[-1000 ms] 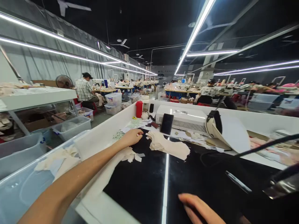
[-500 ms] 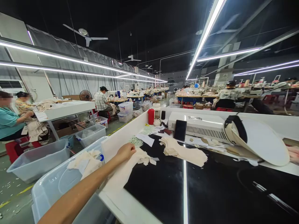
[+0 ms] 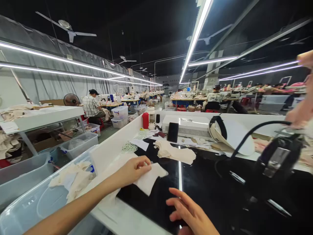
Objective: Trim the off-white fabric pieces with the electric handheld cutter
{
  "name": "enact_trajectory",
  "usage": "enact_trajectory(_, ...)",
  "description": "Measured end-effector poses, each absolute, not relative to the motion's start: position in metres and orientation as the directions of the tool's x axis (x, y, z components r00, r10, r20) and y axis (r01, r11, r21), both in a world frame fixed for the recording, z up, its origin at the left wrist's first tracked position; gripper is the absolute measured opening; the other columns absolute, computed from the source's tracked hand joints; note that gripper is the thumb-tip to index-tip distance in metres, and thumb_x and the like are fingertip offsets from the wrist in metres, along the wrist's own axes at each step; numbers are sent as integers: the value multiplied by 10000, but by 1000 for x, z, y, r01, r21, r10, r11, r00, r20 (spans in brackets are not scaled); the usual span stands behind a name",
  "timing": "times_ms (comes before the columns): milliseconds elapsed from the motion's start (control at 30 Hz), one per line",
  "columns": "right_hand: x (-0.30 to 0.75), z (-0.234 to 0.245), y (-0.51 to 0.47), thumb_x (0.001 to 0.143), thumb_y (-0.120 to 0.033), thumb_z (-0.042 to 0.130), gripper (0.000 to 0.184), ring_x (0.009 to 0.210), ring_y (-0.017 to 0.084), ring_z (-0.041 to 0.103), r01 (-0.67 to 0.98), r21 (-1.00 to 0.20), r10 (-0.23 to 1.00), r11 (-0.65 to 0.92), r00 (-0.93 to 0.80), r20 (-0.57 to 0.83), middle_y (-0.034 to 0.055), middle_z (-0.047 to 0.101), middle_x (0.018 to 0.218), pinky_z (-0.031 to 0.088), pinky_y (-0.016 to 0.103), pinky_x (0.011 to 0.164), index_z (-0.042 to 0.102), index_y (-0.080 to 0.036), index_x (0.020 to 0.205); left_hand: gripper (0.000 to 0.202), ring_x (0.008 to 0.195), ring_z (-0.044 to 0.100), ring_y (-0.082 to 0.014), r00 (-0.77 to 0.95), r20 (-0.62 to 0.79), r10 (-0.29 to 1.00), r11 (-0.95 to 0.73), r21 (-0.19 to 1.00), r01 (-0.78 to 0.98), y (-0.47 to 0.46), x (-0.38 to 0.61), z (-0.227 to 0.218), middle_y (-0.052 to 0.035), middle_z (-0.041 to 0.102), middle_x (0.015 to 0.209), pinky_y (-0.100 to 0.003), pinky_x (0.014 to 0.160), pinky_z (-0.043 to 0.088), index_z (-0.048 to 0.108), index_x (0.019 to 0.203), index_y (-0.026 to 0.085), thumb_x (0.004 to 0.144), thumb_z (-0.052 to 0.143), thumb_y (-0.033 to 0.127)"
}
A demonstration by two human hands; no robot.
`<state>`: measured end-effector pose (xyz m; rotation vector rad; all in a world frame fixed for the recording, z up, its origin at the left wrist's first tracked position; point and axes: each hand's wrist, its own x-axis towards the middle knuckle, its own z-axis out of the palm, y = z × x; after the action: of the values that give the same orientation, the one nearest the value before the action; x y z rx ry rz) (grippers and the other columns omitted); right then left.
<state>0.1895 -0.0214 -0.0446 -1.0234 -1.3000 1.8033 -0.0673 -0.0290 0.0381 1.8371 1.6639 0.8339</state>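
My left hand [image 3: 132,169] pinches a cream fabric piece [image 3: 150,179] and holds it over the near edge of the black worktable [image 3: 207,182]. More cream cloth trails from under that hand toward the table's white rim. My right hand [image 3: 189,212] hovers low over the black surface just right of the piece, fingers spread and holding nothing. A stack of cream fabric pieces [image 3: 174,151] lies further back on the table.
A clear plastic bin [image 3: 36,199] with cream scraps stands at my left. A white machine [image 3: 190,127], a dark phone [image 3: 172,132], a red bottle [image 3: 145,120] and a sun visor [image 3: 230,133] sit at the back. A black device [image 3: 276,160] blurs at right. Other workers sit at distant tables.
My left hand has pulled a cream piece back toward me from the far pile. My right hand, out of sight half a second ago, has come in beside it.
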Motion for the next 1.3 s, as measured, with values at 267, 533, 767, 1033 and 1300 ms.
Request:
enact_trajectory(267,189,-37,-12,620,-682,923,591,495,44,496,-205,-922,797,-330,-584,-156,-38,587,616,425,149,450,671,-164,752,570,615,395,-122,207,-114,972,11,896,445,-38,-21,14,52,480,676,-236,543,273,617,934,185,838,663,745)
enact_trajectory(533,198,-31,-7,683,-678,890,554,606,98,575,-249,-927,825,-282,-555,-102,-16,614,678,494,179,481,679,-181,809,900,541,358,-102,227,-582,781,538,812,227,-49,-10,0,24,489,651,-237,520,238,659,807,159,634,563,1037)
enact_trajectory(767,197,-31,-11,703,-684,874,559,593,71,546,-243,-917,799,-317,-589,-120,-5,646,777,476,177,483,686,-176,839,726,625,437,-109,189,-366,911,371,929,12,-44,-2,-1,0,604,744,-232,599,296,698,885,148,666,802,833)
enact_trajectory(1033,197,-50,-11,608,-630,952,564,544,63,506,-141,-925,741,-352,-646,-183,-20,634,671,400,194,513,703,-156,786,726,655,462,-134,87,-255,963,238,956,171,-38,-4,-3,-4,590,736,-249,605,315,660,887,144,741,682,855)
enact_trajectory(1300,202,-58,-18,572,-626,967,576,562,70,480,-107,-895,641,-433,-734,-222,-12,628,662,344,212,549,711,-151,775,600,633,395,-119,121,-181,976,135,939,315,-40,-4,7,28,481,680,-235,550,264,583,745,165,790,674,756)
